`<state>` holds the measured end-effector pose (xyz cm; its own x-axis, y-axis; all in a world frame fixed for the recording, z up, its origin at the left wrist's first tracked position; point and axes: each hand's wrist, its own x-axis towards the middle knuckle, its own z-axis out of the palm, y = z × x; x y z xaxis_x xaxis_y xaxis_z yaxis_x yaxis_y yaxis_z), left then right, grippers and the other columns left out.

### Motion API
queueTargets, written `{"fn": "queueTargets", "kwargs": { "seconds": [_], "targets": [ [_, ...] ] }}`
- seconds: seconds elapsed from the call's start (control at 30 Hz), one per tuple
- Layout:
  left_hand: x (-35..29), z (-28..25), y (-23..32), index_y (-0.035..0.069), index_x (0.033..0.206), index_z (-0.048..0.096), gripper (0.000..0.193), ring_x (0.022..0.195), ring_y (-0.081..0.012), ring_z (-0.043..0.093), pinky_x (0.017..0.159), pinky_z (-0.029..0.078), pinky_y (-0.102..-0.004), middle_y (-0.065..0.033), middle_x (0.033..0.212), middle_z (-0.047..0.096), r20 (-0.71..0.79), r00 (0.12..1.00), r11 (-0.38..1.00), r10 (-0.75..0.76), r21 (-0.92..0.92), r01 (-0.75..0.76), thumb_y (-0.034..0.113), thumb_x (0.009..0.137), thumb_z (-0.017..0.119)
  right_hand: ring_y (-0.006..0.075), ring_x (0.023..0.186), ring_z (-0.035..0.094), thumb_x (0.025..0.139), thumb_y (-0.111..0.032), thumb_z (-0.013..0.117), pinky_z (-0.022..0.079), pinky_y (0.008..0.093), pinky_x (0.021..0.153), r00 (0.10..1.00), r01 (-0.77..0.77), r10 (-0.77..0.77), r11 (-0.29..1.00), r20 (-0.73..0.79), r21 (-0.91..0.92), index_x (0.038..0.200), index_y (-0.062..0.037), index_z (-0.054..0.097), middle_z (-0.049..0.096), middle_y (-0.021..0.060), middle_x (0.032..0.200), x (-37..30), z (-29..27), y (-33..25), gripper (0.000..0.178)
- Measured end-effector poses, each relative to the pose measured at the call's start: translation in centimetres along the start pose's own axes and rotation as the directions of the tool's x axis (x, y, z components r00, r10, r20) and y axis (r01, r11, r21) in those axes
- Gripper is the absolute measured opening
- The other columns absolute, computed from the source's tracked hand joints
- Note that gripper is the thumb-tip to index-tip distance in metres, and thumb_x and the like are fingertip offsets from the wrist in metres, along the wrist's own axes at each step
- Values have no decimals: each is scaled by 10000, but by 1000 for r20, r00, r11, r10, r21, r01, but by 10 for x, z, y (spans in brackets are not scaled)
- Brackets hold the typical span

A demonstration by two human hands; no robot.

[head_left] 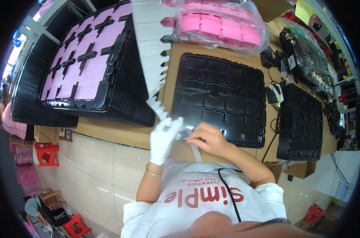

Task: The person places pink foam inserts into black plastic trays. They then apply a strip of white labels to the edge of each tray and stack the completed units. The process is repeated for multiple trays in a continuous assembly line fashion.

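Note:
My left hand (163,141), in a white glove, is closed around the lower end of a long white notched strip (148,47). That strip runs up past the tray stack to the top of the view. Close beside it, my bare right hand (211,139) has its fingers curled and pinched together. A thin white band (196,153) hangs down from its fingertips; the exact grip is partly hidden. Just beyond my hands, a black plastic tray (223,99) with moulded cross-shaped ridges lies on the cardboard-covered table (128,133).
At the left rises a tall stack of black trays (126,89) topped with pink sheets (75,59). Bagged pink pieces (223,23) lie at the back. More black trays (300,123), cables (272,139) and circuit boards (312,51) crowd the right. Red stools (46,154) stand on the floor.

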<state>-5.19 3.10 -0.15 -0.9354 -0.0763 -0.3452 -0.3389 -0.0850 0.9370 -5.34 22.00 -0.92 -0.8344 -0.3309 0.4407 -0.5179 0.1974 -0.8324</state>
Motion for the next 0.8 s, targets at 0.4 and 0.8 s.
{"fn": "queueTargets", "kwargs": {
  "seconds": [0.4, 0.8],
  "targets": [
    [-2, -19, -12, -26, 1058, 642, 311, 626, -55, 590, 573, 482, -192, -40, 833, 673, -48, 995, 992, -91, 79, 95, 182, 856, 754, 329, 730, 621, 793, -134, 671, 492, 401, 677, 894, -127, 238, 947, 380, -294, 819, -6, 624, 626, 135, 802, 48, 12, 41, 139],
    [0, -22, -13, -44, 1073, 644, 342, 659, -58, 620, 593, 502, -203, -43, 841, 682, -27, 992, 989, -121, 81, 123, 207, 863, 744, 353, 781, 655, 744, -116, 660, 513, 416, 732, 797, -223, 384, 904, 466, -365, 828, 13, 636, 664, 181, 824, 65, 9, 29, 156]
  ]
}}
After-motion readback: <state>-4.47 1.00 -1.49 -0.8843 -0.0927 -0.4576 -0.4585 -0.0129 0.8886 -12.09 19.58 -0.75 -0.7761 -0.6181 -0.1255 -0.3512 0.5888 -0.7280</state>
